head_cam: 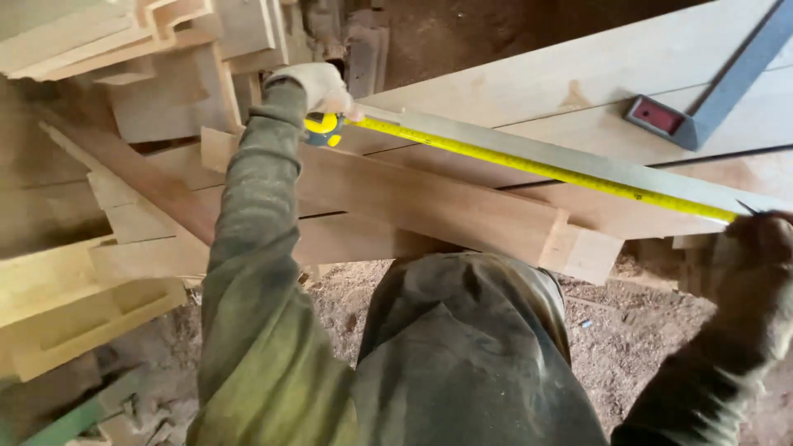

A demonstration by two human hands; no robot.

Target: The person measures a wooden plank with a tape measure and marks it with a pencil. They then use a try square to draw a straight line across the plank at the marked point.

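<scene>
My left hand (318, 87), in a pale work glove, grips the yellow case of a tape measure (322, 128) at the upper left. The yellow tape blade (537, 169) runs from it diagonally down to the right, along a long grey metal straightedge (595, 165) lying on wide pale boards (578, 74). My right hand (764, 248), in a dark glove at the right edge, pinches the far end of the tape near the tip of the straightedge. A thick brown timber beam (429, 202) lies under the tape, over my knees.
A grey metal square with a red-and-grey handle (661, 117) rests on the boards at upper right. Notched pale timber pieces (107, 49) are stacked at the left. Sawdust covers the ground (628, 330) below.
</scene>
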